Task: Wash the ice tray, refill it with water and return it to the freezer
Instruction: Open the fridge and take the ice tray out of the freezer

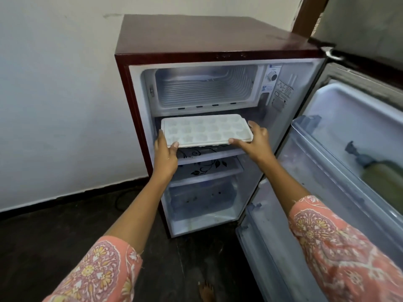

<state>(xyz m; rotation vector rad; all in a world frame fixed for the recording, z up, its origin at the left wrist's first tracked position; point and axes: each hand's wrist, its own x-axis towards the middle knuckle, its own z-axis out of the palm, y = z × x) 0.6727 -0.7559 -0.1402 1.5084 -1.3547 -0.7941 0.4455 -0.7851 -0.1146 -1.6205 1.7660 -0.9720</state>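
Note:
A white ice tray (206, 130) with several moulded cells is held level in front of the open fridge, just below the freezer compartment (205, 86). My left hand (165, 153) grips its near left corner, thumb on the rim. My right hand (254, 141) grips its right end, thumb on the near edge and fingers behind. The freezer compartment at the top is open and looks empty, with ribbed walls. I cannot tell if the cells hold water.
The small maroon fridge (130, 101) stands against a white wall. Its door (340, 162) hangs open to the right, with a bottle (379, 177) lying in a door shelf. Glass shelves (207, 171) with a leaf print sit below the tray. A bare foot (206, 290) shows on the dark floor.

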